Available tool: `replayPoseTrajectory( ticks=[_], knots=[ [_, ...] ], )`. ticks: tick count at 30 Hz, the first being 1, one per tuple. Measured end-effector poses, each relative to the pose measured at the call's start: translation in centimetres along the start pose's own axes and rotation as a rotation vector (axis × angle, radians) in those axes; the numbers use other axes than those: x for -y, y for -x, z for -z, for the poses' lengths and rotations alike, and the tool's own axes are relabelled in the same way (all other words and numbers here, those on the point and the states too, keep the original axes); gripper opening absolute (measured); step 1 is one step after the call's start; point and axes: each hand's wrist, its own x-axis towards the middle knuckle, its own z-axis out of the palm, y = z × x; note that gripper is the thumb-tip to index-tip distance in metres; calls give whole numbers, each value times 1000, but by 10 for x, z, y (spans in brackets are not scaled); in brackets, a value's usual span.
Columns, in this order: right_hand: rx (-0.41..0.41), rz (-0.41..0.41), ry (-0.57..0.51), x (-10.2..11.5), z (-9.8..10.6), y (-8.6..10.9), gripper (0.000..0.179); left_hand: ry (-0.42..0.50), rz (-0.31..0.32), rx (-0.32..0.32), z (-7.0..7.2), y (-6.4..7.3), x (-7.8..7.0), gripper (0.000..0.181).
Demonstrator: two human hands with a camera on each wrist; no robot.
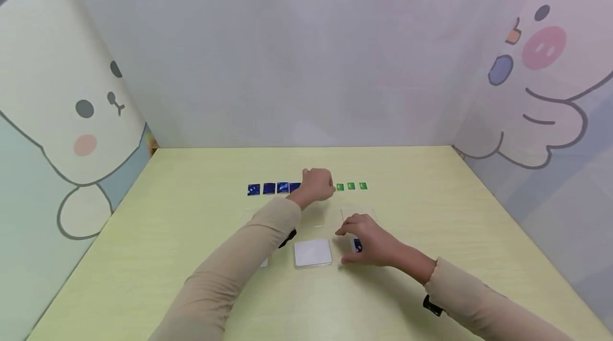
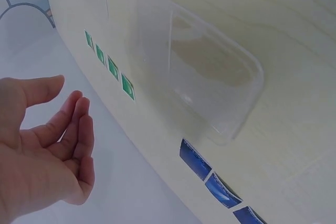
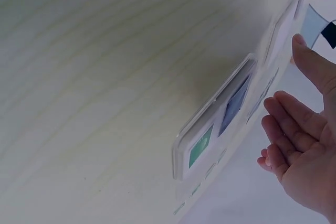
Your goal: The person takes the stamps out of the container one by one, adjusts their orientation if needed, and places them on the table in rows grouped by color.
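Note:
My left hand [image 1: 316,184] is above the far row of small pieces, its thumb and loosely bent fingers apart with nothing between them in the left wrist view. Left of it lie several blue pieces [image 1: 268,188]; on its right are small green pieces [image 1: 351,186]. My right hand [image 1: 375,245] hovers over a flat clear case that it mostly hides in the head view. The right wrist view shows a blue picture [image 3: 234,103] and a green picture [image 3: 200,147] on that case's white face. Nothing is in the right hand, whose thumb stands apart from its fingers.
A clear case with a white card [image 1: 313,253] lies between the forearms. A transparent plastic lid or tray [image 2: 215,72] sits just in front of the small pieces. Another white corner [image 1: 264,263] shows beside the left sleeve. A pale curtain [image 1: 297,64] hangs behind the table.

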Motion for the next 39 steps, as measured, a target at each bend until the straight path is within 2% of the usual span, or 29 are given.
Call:
replayPoseTrajectory(
  ticks=[9,16,22,29,39],
  knots=[
    [-2,-4,15,-10,3,11,47,-13,-47,15,1,13,-8,26],
    [-7,-14,77,-14,10,20,48,-31,-93,15,0,19,-21,17],
    [-43,-8,104,-17,13,23,51,-74,-139,20,-6,24,-27,17],
    [-23,-49,106,-16,11,31,50,-103,-192,34,-13,30,-34,18],
    [-21,-73,113,-23,8,39,51,-136,-213,60,-20,36,-39,21]
  ],
)
